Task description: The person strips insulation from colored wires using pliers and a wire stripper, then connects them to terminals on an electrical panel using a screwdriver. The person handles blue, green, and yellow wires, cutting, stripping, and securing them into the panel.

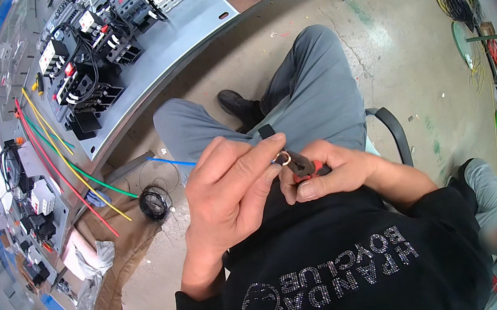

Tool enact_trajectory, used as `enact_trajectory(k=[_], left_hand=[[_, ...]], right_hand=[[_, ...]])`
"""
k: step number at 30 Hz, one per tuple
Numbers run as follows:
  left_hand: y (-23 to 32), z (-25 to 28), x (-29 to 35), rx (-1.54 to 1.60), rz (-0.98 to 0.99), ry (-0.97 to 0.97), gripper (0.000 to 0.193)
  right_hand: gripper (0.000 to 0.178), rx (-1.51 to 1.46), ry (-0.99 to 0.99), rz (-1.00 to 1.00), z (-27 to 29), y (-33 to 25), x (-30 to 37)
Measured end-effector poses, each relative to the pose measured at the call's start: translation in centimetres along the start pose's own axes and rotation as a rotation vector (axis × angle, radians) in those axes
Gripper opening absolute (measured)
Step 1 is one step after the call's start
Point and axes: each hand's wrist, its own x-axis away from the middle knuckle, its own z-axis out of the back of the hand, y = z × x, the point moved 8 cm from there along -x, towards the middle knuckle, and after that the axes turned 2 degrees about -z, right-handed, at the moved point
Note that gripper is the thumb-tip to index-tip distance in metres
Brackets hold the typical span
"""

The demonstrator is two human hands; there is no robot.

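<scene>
Over my lap, my left hand (228, 188) pinches a blue wire (171, 162) between thumb and fingers. The wire's long end trails out to the left past the back of the hand. At the fingertips a bare copper end shows, bent into what looks like a small loop (287, 157). My right hand (333, 170) is closed around pliers with red handles (318, 169). Their dark jaws (299, 165) are right at the copper end; whether they grip it I cannot tell. My right-hand fingers hide most of the handles.
On the workbench at upper left, a grey metal plate (173, 56) carries several contactors and breakers (138, 8). Red, yellow and green wires (69, 162) hang over its left edge. A black wire coil (153, 203) lies near brown cloth (113, 289). At right are a chair armrest (395, 134) and another person (490, 187).
</scene>
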Motion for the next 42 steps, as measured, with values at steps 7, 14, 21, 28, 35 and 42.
enact_trajectory(k=[7, 14, 21, 28, 35, 42], left_hand=[[0.2, -0.3, 0.5, -0.05, -0.039, 0.023, 0.035], [1.5, 0.1, 0.3, -0.115, -0.055, 0.015, 0.04], [2.2, -0.3, 0.3, -0.157, -0.076, -0.02, 0.037], [1.4, 0.3, -0.1, -0.362, -0.094, 0.038, 0.044], [1.2, -0.4, -0.7, -0.34, -0.067, 0.02, 0.039], [0.8, -0.7, -0.4, -0.312, -0.036, 0.017, 0.034]], right_hand=[[0.016, 0.208, 0.297, 0.105, 0.3, -0.3, 0.8], [0.018, 0.606, 0.464, 0.32, 1.5, -2.7, 1.1], [0.028, 0.947, 0.526, 0.501, 2.7, -3.8, 1.0], [0.039, 0.636, 0.21, 0.215, 4.3, -2.1, 0.4], [0.045, 0.613, 0.235, 0.149, 4.2, -1.8, 0.6], [0.045, 0.662, 0.203, 0.18, 3.9, -2.5, 0.4]])
